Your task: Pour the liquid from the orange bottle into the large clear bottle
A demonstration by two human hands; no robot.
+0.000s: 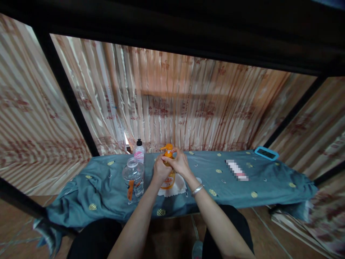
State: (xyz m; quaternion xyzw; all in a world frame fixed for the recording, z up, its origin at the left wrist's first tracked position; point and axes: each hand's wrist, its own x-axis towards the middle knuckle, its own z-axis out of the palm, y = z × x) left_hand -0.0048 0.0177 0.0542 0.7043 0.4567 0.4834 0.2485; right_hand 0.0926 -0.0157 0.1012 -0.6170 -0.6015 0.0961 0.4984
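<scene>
An orange pump bottle [168, 182] stands upright on a white cloth [176, 189], its orange pump head [168, 146] pointing left. My left hand [161, 169] is wrapped round the upper part of the bottle from the left. From the right, my right hand [180, 163] closes its fingers about the collar just under the pump head. The hands meet at the bottle's neck and cover much of it. Left of them is a clear plastic bottle [134, 176] without a cap, with clear liquid inside. Behind that stands a smaller bottle with a black cap [139, 142] and pink label.
Blue-green patterned fabric [215, 198] covers the surface. A blue-framed digital clock [266, 153] lies at the far right, with a blurred flat item [237, 170] nearer. A small pale round thing [198, 180] shows beside my right wrist. Curtains and a dark frame enclose the space.
</scene>
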